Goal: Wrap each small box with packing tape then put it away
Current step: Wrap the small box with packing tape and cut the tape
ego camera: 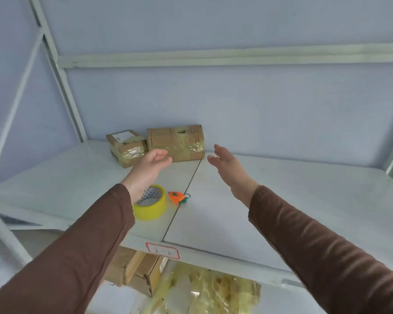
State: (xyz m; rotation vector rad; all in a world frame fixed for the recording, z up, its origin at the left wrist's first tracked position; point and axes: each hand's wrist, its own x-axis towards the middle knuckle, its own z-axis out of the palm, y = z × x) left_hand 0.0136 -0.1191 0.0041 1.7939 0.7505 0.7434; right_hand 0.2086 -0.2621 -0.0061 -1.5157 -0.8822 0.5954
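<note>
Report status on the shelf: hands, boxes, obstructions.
Left hand and right hand open, holding nothing. Two tape-wrapped brown cardboard boxes, smaller and larger, at white shelf back. Yellow tape roll, orange cutter nearer; nothing in the way.

This looks like a stockroom or packing area. A white metal shelf (236,200) on bare steel uprights stands against a plain wall, with a handwritten label (162,250) stuck to its front edge. Taped cardboard boxes (175,142) sit at the back, and more cartons (134,270) and plastic bags (209,291) fill the level below.
</note>
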